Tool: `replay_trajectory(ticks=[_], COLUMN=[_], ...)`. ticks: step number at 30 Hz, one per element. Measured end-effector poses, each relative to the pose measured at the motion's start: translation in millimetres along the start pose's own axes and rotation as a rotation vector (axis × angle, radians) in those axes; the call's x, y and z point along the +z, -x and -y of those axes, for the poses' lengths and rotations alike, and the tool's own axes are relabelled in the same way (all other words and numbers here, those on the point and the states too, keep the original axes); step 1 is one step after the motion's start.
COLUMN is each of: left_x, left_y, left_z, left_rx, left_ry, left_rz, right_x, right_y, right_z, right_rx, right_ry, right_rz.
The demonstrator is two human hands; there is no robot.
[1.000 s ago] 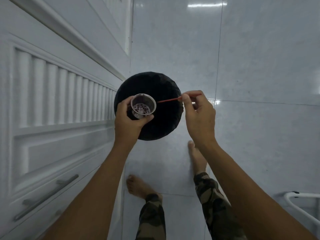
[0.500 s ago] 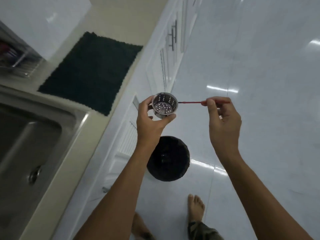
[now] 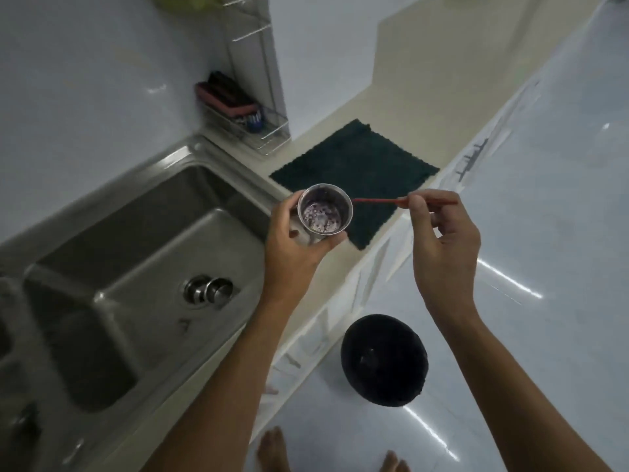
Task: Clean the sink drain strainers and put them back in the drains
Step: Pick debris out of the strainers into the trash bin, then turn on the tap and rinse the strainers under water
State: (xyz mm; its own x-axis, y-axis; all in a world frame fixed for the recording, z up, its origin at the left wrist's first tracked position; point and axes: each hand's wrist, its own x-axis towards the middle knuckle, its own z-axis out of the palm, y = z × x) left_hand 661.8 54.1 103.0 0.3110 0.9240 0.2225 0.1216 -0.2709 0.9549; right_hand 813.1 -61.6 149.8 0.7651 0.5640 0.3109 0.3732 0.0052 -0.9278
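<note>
Strainer basket point(image 3: 325, 212), gripped by the left hand point(image 3: 292, 247), now held over the table point(image 3: 425, 107) edge beside the sink point(image 3: 143, 240) rather than above the black bin point(image 3: 384, 361), while the right hand point(image 3: 442, 240) pinches a thin red stick point(image 3: 374, 201) at its rim, so scraping is probably finished and rinsing or refitting is next.

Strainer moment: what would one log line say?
left hand: holds strainer | right hand: pinches red stick | stick tip: beside strainer rim

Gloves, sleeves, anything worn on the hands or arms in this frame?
No gloves. The left hand and the right hand show no rings, watch or wristbands. Both arms are uncovered right to the frame edge, with no sleeves, cables or markings in view.
</note>
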Motion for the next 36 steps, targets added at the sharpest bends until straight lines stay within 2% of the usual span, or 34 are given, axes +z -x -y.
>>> replay_trajectory(ticks=[3,9,15,19,27,33,36], left_x=[-75,-211,-288,-307,-292,-275,-273], left_y=[3,24,32,27,14,16,23], left_z=[23,71,122,168,250,271,271], left_rx=[-0.036,-0.155,-0.343,-0.486,-0.808,-0.844,-0.809], left_ry=[-0.057,-0.208,-0.362,-0.393,-0.428,-0.464,-0.626], left_rz=[-0.121,-0.25,-0.232,-0.184,-0.082,-0.04,-0.004], right_x=[59,169,250,284,307,309,315], right_y=[18,61,99,107,95,94,95], right_z=[13,27,21,8,-22,-34,-35], right_rx=[-0.027,-0.054,-0.035,-0.034,-0.044,-0.088,-0.093], right_ry=[-0.054,-0.114,-0.084,-0.005,0.199,0.367,0.382], right_rz=[0.123,0.349,0.533,0.592,0.574,0.61,0.603])
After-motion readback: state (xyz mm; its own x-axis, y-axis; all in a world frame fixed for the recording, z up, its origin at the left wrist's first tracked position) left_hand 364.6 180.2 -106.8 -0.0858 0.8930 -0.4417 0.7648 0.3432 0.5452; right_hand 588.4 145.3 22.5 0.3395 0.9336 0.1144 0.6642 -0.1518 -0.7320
